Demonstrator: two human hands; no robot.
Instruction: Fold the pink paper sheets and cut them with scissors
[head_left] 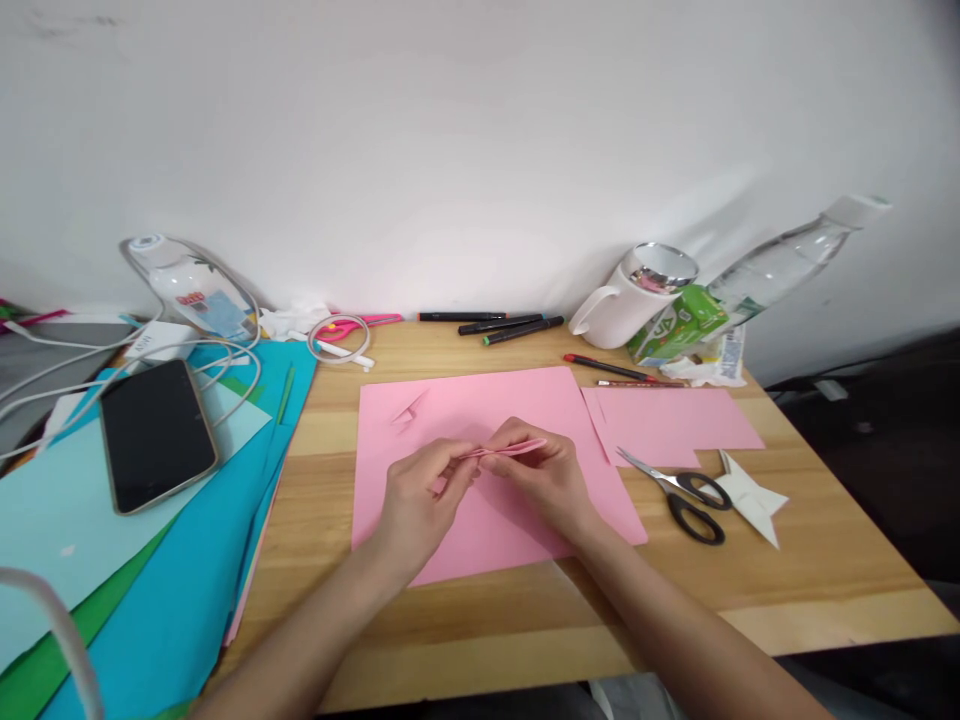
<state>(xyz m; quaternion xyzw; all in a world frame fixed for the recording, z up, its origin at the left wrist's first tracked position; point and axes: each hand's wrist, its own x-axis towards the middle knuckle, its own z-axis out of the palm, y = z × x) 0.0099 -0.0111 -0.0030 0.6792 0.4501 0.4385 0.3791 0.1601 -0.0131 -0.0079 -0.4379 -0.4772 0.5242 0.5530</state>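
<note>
Between both hands is a folded piece of pink paper (525, 447), seen nearly edge-on above a large pink sheet (465, 400). My left hand (427, 485) pinches its left end with thumb and fingers. Around its middle and right part, my right hand (544, 480) is closed, thumb in front and fingers behind. The fingers partly hide the folds. A small folded pink paper piece (409, 412) lies on the sheet's upper left. To the right of my right hand are black-handled scissors (679, 490) with closed blades and a folded white paper star (752, 498).
Cut pink paper (675, 425) lies at right. Along the wall are markers (510, 328), a white mug (630, 300), a green carton (679, 325), a tilted water bottle (787, 265) and pink scissors (352, 326). A phone (157, 435), cables and coloured sheets (210, 560) cover the left side.
</note>
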